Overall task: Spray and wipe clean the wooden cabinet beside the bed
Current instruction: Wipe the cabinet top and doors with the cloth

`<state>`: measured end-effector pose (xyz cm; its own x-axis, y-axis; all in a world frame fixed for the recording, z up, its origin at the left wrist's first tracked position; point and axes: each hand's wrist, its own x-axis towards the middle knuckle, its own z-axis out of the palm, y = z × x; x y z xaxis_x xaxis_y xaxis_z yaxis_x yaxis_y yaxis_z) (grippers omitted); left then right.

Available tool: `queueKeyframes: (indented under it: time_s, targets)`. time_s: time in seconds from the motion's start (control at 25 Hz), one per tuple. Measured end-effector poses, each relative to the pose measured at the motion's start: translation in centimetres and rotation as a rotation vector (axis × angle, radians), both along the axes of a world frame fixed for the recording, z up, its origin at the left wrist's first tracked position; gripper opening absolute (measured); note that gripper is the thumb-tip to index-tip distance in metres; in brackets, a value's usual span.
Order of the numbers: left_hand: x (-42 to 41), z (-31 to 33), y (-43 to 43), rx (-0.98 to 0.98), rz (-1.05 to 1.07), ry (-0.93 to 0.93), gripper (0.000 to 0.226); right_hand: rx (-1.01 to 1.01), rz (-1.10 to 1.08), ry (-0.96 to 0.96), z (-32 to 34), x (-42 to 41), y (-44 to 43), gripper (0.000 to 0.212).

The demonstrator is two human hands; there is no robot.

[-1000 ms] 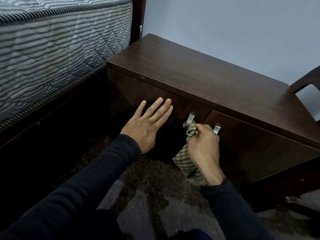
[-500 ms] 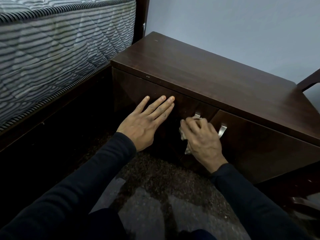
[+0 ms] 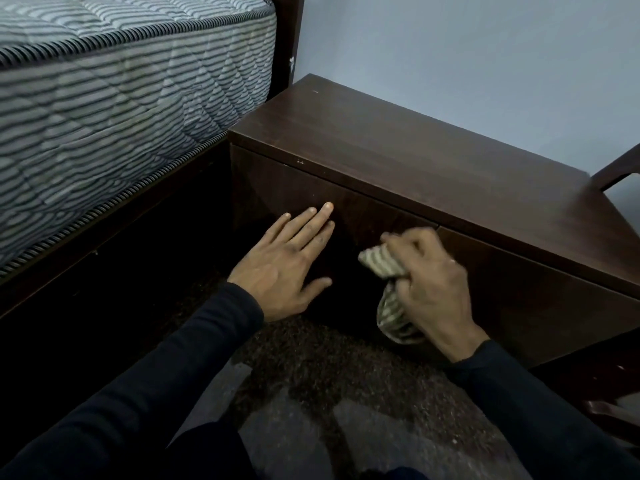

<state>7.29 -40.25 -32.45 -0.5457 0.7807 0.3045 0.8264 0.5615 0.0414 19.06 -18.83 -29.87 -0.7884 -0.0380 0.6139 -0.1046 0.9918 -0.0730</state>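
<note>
The dark wooden cabinet (image 3: 415, 161) stands low against the wall, right of the bed. My left hand (image 3: 287, 261) lies flat on the front of its left door, fingers spread. My right hand (image 3: 429, 285) grips a bunched striped beige cloth (image 3: 384, 268) and presses it against the front near the gap between the two doors. The door handles are hidden behind that hand and the cloth. A tail of the cloth hangs down below my right hand. No spray bottle is in view.
A striped mattress (image 3: 114, 109) on a dark bed frame fills the left side. A dark wooden chair (image 3: 616, 171) pokes in at the right edge. Speckled dark floor (image 3: 329, 375) lies under my arms. A pale blue wall rises behind the cabinet.
My right hand has shifted with the cloth over the metal handles, which showed before and are now covered. The left hand stays flat on the left door. The camera has moved a little.
</note>
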Motion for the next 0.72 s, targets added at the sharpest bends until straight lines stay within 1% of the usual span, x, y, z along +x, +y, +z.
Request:
queueKeyframes:
  time_s: [0.04, 0.08, 0.16, 0.2, 0.24, 0.28, 0.32, 0.36, 0.4, 0.44, 0.52, 0.56, 0.6, 0.64, 0.68, 0.72]
  targets:
    - [0.5, 0.4, 0.2, 0.029, -0.010, -0.025, 0.085, -0.101, -0.058, 0.080, 2.0, -0.2, -0.7, 0.055]
    - [1.0, 1.0, 0.5, 0.053, -0.012, -0.017, 0.087, -0.135, -0.114, 0.176, 4.2, -0.6, -1.2, 0.054]
    - [1.2, 2.4, 0.7, 0.100, 0.010, 0.063, 0.085, -0.167, -0.239, 0.341, 8.8, -2.3, -0.8, 0.048]
    - [0.9, 3.2, 0.9, 0.126, 0.028, 0.101, 0.082, -0.223, -0.304, 0.349, 11.0, -3.6, 0.2, 0.044]
    - [0.6, 4.0, 1.0, 0.147, 0.042, 0.125, 0.079, -0.290, -0.369, 0.270, 12.9, -5.1, 1.7, 0.039]
    - [0.1, 4.7, 1.3, 0.160, 0.049, 0.132, 0.076, -0.329, -0.438, 0.080, 14.2, -6.5, 3.0, 0.032]
    - [-0.3, 5.2, 1.4, 0.167, 0.054, 0.124, 0.072, -0.308, -0.485, -0.195, 14.6, -7.5, 3.9, 0.027]
    - [-0.7, 5.6, 1.7, 0.177, 0.055, 0.104, 0.069, -0.268, -0.468, -0.437, 14.6, -7.9, 4.7, 0.031]
    - [-1.1, 5.9, 1.9, 0.188, 0.057, 0.083, 0.065, -0.228, -0.418, -0.569, 14.3, -7.9, 5.5, 0.043]
    - [-1.4, 6.0, 1.9, 0.196, 0.054, 0.062, 0.062, -0.210, -0.366, -0.628, 13.6, -7.5, 5.7, 0.051]
    - [-1.9, 6.0, 1.7, 0.199, 0.027, 0.047, 0.059, -0.247, -0.298, -0.659, 13.0, -5.2, 5.6, 0.058]
    - [-2.1, 6.1, 1.5, 0.186, 0.006, 0.051, 0.060, -0.274, -0.267, -0.704, 12.9, -4.0, 5.7, 0.071]
    - [-2.3, 6.4, 1.3, 0.167, -0.012, 0.051, 0.061, -0.293, -0.237, -0.751, 12.8, -2.9, 5.8, 0.093]
    - [-2.6, 6.6, 1.2, 0.149, -0.021, 0.042, 0.063, -0.262, -0.233, -0.784, 12.6, -2.1, 5.8, 0.108]
    - [-2.8, 6.8, 1.1, 0.135, -0.028, 0.030, 0.064, -0.180, -0.241, -0.777, 12.3, -1.6, 5.7, 0.109]
    - [-3.0, 6.9, 1.0, 0.124, -0.037, 0.022, 0.065, -0.091, -0.248, -0.732, 11.7, -1.2, 5.4, 0.099]
